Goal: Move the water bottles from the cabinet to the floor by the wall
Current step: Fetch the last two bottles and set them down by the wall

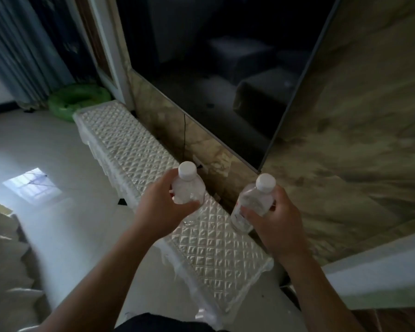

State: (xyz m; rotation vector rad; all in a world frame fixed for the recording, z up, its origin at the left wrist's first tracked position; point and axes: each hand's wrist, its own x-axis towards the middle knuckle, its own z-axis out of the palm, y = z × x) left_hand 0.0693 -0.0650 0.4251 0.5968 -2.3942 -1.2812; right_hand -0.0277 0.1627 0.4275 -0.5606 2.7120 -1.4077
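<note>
- clear plastic, white caps: two water bottles, one per hand, both in the lower middle of the frame above the cabinet (139, 149) with its quilted white cover.
- left hand (163, 207) wraps the left bottle (188, 188) around its shoulder, fingers (186, 207) closed on it, cap up; a high hold like that looks chosen so the base stays free to be set down.
- right hand (277, 219) grips the right bottle (252, 202) the same way, fingers curled round its body; this one tilts, base swinging toward the cabinet's back edge.
- both bottles seem lifted clear of the cover, though the left one's base is hidden behind the hand, so contact is hard to rule out.
- the marbled wall (357, 116) fills the right side, with a dark tv screen (225, 68) mounted on it.
- the floor strip by the wall is mostly blocked by the cabinet and forearms; the drop spot isn't visible.
- labels are blurred, water level unreadable.
</note>
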